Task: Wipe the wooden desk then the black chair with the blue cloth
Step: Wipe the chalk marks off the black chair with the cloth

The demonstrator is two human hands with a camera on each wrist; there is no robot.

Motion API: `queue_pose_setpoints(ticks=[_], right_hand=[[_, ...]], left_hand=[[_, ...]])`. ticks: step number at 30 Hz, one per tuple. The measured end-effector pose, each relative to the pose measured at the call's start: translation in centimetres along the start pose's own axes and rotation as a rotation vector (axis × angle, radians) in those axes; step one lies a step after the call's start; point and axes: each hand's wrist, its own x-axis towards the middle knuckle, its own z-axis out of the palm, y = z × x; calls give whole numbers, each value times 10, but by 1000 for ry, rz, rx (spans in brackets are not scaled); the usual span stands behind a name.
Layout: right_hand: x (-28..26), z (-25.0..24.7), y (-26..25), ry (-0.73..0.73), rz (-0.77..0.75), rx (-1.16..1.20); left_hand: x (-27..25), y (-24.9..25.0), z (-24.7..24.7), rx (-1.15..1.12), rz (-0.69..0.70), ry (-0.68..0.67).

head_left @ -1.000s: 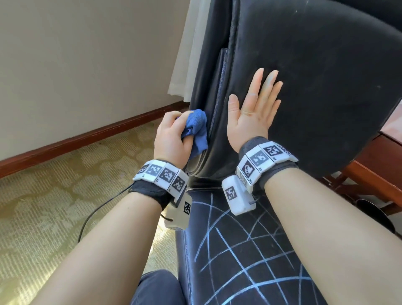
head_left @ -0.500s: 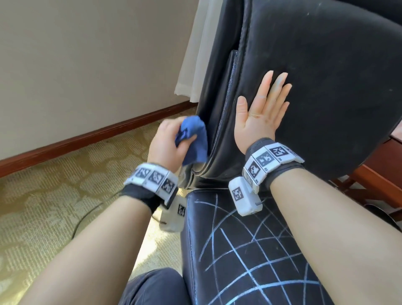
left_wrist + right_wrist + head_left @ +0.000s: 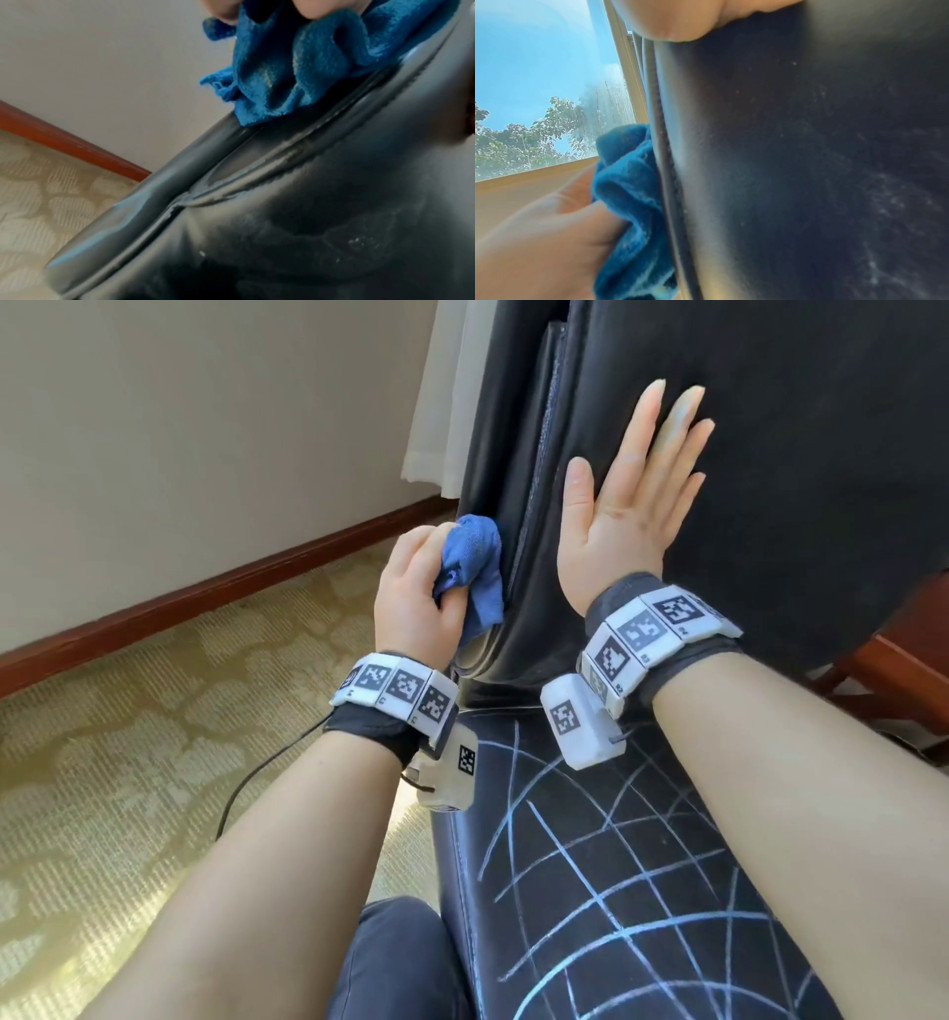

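Left hand (image 3: pixel 418 595) grips blue cloth (image 3: pixel 475 567) | right hand (image 3: pixel 634 516) flat on black chair (image 3: pixel 821 454) | right wrist alone: window (image 3: pixel 539 91)

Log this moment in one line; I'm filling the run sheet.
stage: wiping black chair side edge | left hand: grips blue cloth | right hand: flat on backrest

Left of my hand lay patterned carpet (image 3: pixel 128 762), a red-brown skirting board (image 3: pixel 215 593), a beige wall (image 3: pixel 205 428); a white curtain (image 3: pixel 447 392) hung beyond.
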Motion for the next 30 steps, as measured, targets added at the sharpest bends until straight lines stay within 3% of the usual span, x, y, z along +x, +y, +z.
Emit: queue_pose_setpoints(ticks=[14,18,22,26,30], right_hand=[[-1,3,-3,15,42,27],[-2,4,-4,21,44,28],[-1,5,-2,40,41,33],[-1,7,-1,43,30,35],[-1,8,-1,49,22,34]], left_hand=[[-54,-56,17,87,-190,-101],[-72,-75,13,178,-286,-253],[-87,-94,9,395,-376,-522],[-72,-93,-7,298,-441,-315],[-26,-60,-27,129,-285,-54]])
